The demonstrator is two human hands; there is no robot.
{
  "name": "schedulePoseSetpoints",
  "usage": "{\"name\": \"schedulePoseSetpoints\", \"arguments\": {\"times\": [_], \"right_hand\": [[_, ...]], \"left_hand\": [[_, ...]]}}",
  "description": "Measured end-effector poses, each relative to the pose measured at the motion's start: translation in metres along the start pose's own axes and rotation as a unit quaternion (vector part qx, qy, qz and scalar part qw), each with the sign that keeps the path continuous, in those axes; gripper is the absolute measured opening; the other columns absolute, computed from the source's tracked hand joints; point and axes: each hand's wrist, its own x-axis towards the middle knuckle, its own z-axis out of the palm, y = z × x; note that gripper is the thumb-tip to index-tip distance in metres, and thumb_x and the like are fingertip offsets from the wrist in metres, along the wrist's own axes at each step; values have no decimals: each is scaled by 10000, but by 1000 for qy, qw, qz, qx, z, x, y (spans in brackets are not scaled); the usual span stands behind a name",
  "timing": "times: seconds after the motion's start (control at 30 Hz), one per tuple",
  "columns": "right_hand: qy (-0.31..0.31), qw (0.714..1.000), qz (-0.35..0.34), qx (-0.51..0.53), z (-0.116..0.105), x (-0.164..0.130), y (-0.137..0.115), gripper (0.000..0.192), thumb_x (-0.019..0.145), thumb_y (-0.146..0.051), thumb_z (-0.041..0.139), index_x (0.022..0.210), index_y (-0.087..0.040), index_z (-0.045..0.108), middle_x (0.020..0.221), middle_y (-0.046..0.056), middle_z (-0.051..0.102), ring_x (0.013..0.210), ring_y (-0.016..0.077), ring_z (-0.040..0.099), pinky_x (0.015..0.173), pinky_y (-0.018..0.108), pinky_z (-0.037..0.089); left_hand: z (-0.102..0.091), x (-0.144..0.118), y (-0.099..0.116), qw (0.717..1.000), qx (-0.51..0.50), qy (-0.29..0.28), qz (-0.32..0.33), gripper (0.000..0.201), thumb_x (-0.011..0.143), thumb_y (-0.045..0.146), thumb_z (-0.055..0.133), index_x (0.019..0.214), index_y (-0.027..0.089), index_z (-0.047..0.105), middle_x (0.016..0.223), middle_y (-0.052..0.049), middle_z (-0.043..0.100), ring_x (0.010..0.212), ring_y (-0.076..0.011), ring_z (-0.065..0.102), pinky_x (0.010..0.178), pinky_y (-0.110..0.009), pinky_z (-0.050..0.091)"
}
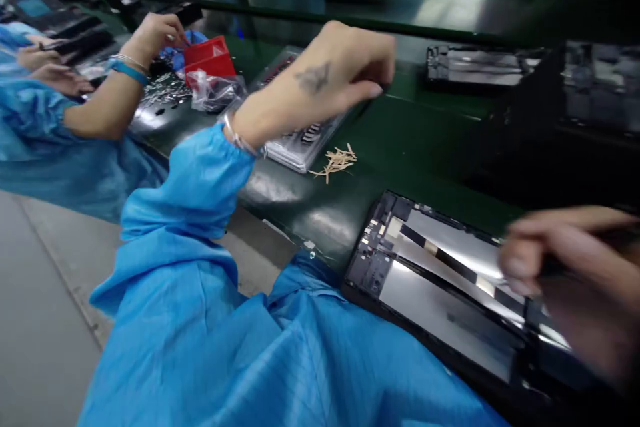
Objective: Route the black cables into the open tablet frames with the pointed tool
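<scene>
On a dark green worktop [400, 140], the left hand [335, 73] reaches out over a grey parts tray [300, 143], fingers curled; whether it grips anything cannot be told. The blurred right hand [565, 267] pinches a thin dark tool over an opened tablet [440, 280] lying near the worktop's front edge. A co-worker's hand [155, 33] touches a red box [210, 57] well to the left.

long green workbench [400, 140], glossy under overhead light; grey floor [40, 320] beside it.
</scene>
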Motion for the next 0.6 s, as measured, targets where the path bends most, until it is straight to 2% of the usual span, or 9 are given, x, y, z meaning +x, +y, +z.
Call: {"name": "schedulePoseSetpoints", "arguments": {"times": [0.07, 0.13, 0.2, 0.27, 0.4, 0.5, 0.6], "right_hand": [[-79, 979, 125, 140, 19, 7, -6, 254, 847, -503, 765, 840, -249, 770, 641, 18, 544, 533, 128, 461, 566, 334, 462], [-105, 951, 174, 234, 32, 13, -8, 334, 782, -516, 833, 740, -200, 733, 681, 14, 568, 591, 114, 459, 585, 285, 459], [-92, 935, 192, 285, 37, 17, -5, 331, 739, -485, 883, 761, -187, 740, 730, 3, 584, 636, 98, 469, 580, 233, 433], [-76, 934, 187, 294, 36, 17, 0, 273, 760, -430, 886, 829, -193, 769, 752, -8, 590, 638, 79, 469, 576, 203, 408], [-64, 955, 145, 252, 31, 15, 11, 183, 804, -374, 853, 820, -207, 779, 730, -9, 609, 630, 85, 497, 563, 208, 394], [-53, 980, 79, 173, 29, 16, 14, 138, 813, -345, 836, 836, -217, 789, 678, -21, 619, 598, 90, 507, 534, 213, 386], [-42, 997, -11, 64, 29, 16, 12, 92, 865, -300, 773, 892, -215, 793, 684, -24, 658, 585, 96, 525, 534, 224, 399]], "left_hand": [[10, -1, 51, 990, 66, 78, 93, 346, 1103, 232, 407, 1118, 55, 704, 1032, -112, 696, 990, -204, 678, 838, -346, 543], [27, -7, 89, 955, 115, 128, 240, 357, 1113, 232, 377, 1120, 160, 726, 1027, -66, 718, 952, -189, 703, 759, -312, 563], [46, -14, 109, 909, 134, 176, 354, 284, 1097, 223, 455, 1117, 207, 737, 1053, -30, 740, 953, -158, 716, 806, -287, 592], [60, -17, 114, 886, 138, 202, 393, 199, 1058, 206, 558, 1103, 189, 751, 1054, -21, 752, 954, -142, 720, 881, -266, 601], [72, -13, 111, 898, 81, 215, 375, 151, 1018, 232, 645, 1069, 137, 750, 978, -26, 754, 930, -150, 720, 863, -263, 598], [72, -10, 110, 935, 13, 236, 264, 220, 1045, 318, 613, 1013, 120, 703, 900, -52, 735, 832, -160, 693, 711, -287, 560], [69, -10, 109, 966, 52, 203, 154, 199, 1058, 288, 575, 970, 133, 662, 877, -59, 708, 753, -163, 637, 656, -307, 501]]}}
